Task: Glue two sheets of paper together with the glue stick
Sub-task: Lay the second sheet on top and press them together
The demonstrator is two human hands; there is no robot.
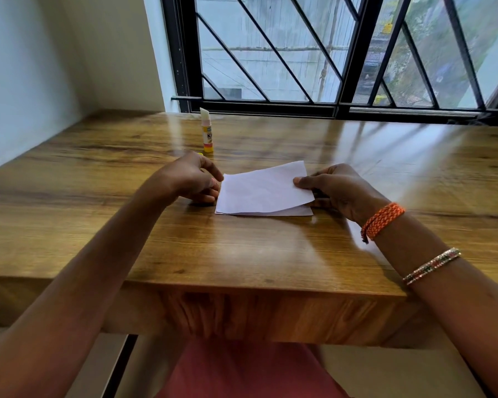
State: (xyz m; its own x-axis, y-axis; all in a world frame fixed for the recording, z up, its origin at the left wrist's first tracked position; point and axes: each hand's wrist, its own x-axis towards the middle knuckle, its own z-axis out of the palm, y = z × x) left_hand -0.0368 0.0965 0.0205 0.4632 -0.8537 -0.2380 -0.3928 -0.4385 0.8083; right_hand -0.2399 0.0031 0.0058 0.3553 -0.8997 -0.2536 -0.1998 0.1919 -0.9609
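Observation:
Two white sheets of paper lie stacked in the middle of the wooden table. The top sheet point(263, 188) is lifted at its right edge, pinched between thumb and fingers of my right hand point(332, 189). The bottom sheet point(293, 212) lies flat, showing only along the near edge. My left hand point(194, 179) hovers at the sheets' left edge with fingers loosely curled and apart, holding nothing. The uncapped glue stick point(206, 132), yellow and white with its glue extended, stands upright behind my left hand. A small yellow cap point(199, 153) peeks out at its foot.
The wooden table point(242, 254) runs against a barred window point(328, 53) at the back and a white wall point(26, 81) on the left. Its front edge is close to my body.

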